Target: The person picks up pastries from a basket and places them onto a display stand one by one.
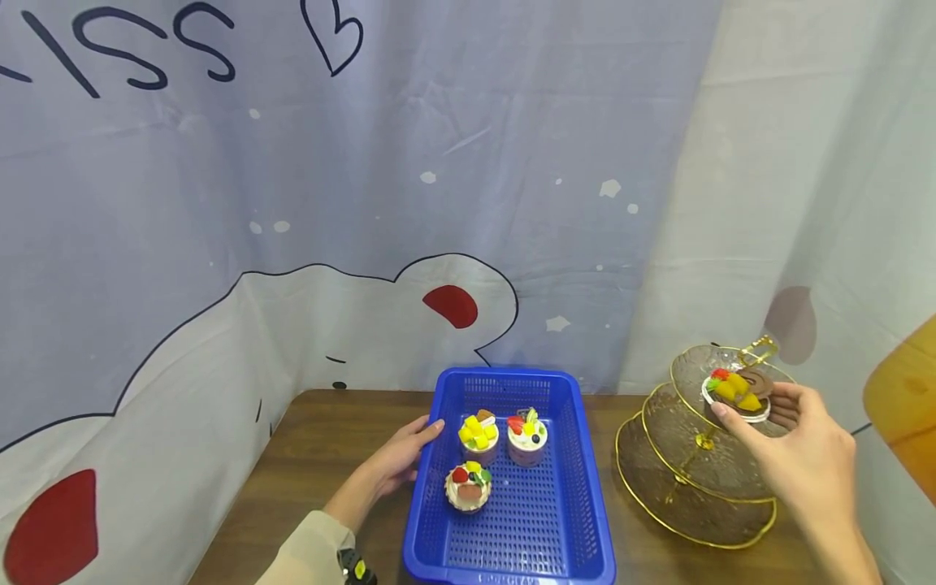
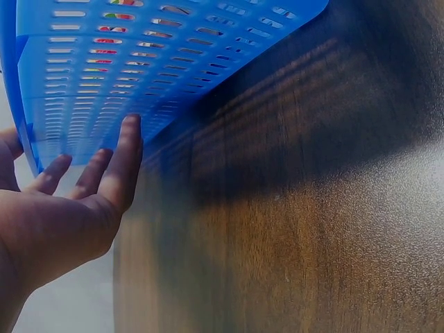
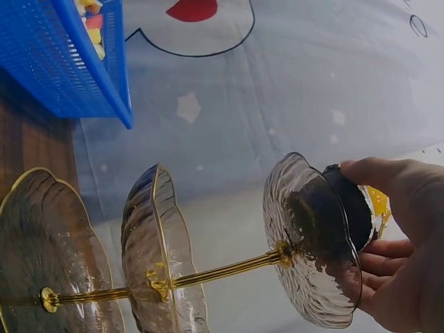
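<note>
My right hand (image 1: 815, 443) holds a toy cupcake (image 1: 734, 392) by its sides, thumb on one side and fingers on the other. Yellow fruit pieces, a red strawberry and a chocolate round top it. The right wrist view shows its dark cup (image 3: 350, 208) right at the top plate (image 3: 312, 250) of a three-tier glass stand with gold rims. At the left side of a blue plastic basket (image 1: 595, 496), my left hand (image 1: 395, 455) has its thumb over the rim and its fingers along the outer wall (image 2: 173, 41).
Inside the basket stand a cupcake with yellow cubes (image 1: 478, 436), one with strawberry (image 1: 526, 436) and one with mixed fruit (image 1: 468, 486). The stand's lower plates (image 1: 691, 520) spread wide on the wooden table (image 1: 322, 439). A printed curtain (image 1: 585, 244) hangs behind; something orange (image 1: 907, 406) is at far right.
</note>
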Demonstrator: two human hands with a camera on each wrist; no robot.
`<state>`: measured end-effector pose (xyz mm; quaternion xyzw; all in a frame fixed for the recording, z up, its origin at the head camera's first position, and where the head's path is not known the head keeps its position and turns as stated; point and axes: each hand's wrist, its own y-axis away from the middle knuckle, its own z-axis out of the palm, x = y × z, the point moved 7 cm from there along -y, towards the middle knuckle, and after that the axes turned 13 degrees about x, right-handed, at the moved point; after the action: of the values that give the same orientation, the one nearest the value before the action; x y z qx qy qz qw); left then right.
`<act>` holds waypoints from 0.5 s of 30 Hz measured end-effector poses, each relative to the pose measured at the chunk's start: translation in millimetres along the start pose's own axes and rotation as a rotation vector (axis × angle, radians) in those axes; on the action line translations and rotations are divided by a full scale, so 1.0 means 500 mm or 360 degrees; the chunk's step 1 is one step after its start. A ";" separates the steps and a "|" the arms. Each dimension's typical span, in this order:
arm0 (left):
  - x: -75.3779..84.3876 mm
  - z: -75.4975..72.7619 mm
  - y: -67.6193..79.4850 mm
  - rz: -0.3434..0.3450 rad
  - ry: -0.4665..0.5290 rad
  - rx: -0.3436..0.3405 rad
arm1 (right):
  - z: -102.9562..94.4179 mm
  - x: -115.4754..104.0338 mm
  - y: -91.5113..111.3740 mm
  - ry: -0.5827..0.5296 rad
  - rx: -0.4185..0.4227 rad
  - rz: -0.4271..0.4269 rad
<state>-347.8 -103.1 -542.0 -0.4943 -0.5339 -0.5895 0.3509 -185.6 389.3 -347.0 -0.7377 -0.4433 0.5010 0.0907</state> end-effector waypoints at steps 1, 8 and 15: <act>-0.001 -0.001 0.000 -0.0001 -0.0001 0.0000 | 0.002 -0.001 0.000 0.0016 -0.0013 -0.0016; -0.001 -0.001 0.000 0.0001 -0.0001 -0.0004 | 0.008 -0.013 0.000 0.0031 -0.0082 -0.0165; 0.003 0.004 -0.001 0.0008 -0.0011 -0.0009 | 0.009 -0.016 -0.001 0.0055 -0.0193 -0.0247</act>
<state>-348.1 -101.1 -540.7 -0.4986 -0.5322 -0.5885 0.3490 -190.4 382.3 -343.5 -0.7139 -0.5270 0.4518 0.0922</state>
